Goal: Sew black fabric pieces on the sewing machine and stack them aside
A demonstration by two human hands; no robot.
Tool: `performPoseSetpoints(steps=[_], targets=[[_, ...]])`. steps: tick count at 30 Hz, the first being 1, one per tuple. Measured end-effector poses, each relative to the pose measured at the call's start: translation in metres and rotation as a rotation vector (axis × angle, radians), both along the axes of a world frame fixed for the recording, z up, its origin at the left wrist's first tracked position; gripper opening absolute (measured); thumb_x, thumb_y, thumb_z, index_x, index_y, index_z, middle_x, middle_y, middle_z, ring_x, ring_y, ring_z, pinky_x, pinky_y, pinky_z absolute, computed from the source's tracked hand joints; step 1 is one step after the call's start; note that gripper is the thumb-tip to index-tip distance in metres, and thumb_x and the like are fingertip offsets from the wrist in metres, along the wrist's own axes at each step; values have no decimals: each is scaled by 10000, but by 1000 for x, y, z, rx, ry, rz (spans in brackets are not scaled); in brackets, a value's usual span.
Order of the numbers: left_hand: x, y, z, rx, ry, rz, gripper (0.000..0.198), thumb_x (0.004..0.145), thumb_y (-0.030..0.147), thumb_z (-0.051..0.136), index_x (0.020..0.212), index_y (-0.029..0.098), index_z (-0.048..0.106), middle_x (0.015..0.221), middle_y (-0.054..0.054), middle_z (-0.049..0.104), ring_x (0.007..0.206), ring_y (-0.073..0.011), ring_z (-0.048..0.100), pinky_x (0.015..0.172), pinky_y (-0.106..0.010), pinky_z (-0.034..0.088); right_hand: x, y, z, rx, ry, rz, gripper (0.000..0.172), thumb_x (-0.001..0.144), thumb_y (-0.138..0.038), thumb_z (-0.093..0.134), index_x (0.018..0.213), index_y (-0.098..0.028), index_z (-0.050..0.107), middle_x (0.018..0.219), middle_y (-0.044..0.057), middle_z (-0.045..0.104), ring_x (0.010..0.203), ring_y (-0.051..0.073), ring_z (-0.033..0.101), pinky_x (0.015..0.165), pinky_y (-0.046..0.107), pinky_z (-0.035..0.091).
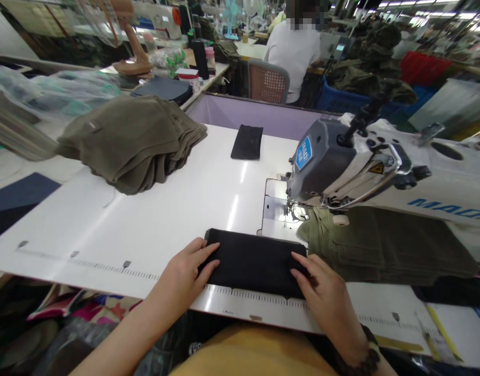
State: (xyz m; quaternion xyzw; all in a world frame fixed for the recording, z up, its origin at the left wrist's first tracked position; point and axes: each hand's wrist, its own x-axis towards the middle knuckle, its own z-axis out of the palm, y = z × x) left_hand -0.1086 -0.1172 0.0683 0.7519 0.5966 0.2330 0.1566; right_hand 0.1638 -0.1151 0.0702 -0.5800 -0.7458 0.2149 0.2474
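Observation:
A black rectangular fabric piece [255, 262] lies lengthwise near the front edge of the white sewing table, with an olive-grey strip showing at its far corners. My left hand [193, 266] grips its left end, thumb and forefinger on top, the other fingers partly hidden. At the opposite end, my right hand [322, 284] holds the piece in the same way. Just beyond the fabric is the needle area of the sewing machine [322, 156]. Olive fabric pieces [392, 243] are stacked under the machine arm, close to my right hand.
A pile of olive-brown cut pieces [138, 138] sits at the left on the table [177, 193]. Further back lies a small black piece [247, 142]. A lilac panel [240, 112] borders the far side. Behind it, a person [290, 57] in a white top sits on a chair [268, 81].

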Motion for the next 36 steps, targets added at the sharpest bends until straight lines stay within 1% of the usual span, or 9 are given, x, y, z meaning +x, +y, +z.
performPoseSetpoints(steps=[3,9,12,17,22,29,32,36], targets=[[0,-3,2,-24,-25,23,307,841,291,409,1037,148,597,842,-50,549,756,-136,571,705,-235,494,0,0,-1,24,-15,14,282,864,-271,418,1061,-153,580,872,72,577,786,161,567,691,247,463],[4,0,5,-105,-71,84,297,831,279,416,1029,157,602,784,-31,537,697,-126,556,651,-232,487,1,4,-3,79,-59,22,304,872,-307,401,1064,-161,586,896,76,594,813,172,583,696,257,471],[4,0,4,-90,-84,98,287,832,270,413,1024,166,600,773,-25,536,687,-121,551,629,-226,477,1,5,-5,110,-69,12,304,869,-323,405,1049,-169,596,893,75,602,802,173,591,682,255,477],[5,0,4,-93,-86,103,289,835,266,411,1036,160,590,789,-27,539,696,-123,551,640,-233,471,2,6,-6,138,-76,30,304,866,-338,411,1030,-168,604,821,65,597,722,158,592,624,237,479],[6,1,6,-158,-53,124,282,825,238,423,1033,154,595,782,-25,535,686,-125,548,638,-243,463,3,7,-7,177,-109,45,297,869,-335,414,1024,-169,605,816,58,599,726,151,600,622,225,483],[5,2,7,-183,-43,138,279,817,228,433,1042,173,589,800,-24,552,698,-127,559,649,-247,464,6,10,-15,256,-149,68,315,866,-357,417,1021,-169,616,827,64,615,718,159,619,611,228,501],[4,1,6,-185,-50,134,279,822,233,432,1044,167,588,800,-27,553,695,-128,557,649,-249,463,6,10,-14,245,-164,88,302,867,-344,420,1039,-176,603,818,55,615,714,151,618,610,216,499],[4,1,6,-193,-36,147,275,817,216,448,1046,161,590,806,-30,551,713,-134,560,670,-254,464,3,11,-10,286,-151,81,314,878,-348,398,1007,-156,610,770,50,604,671,138,612,585,201,491]])
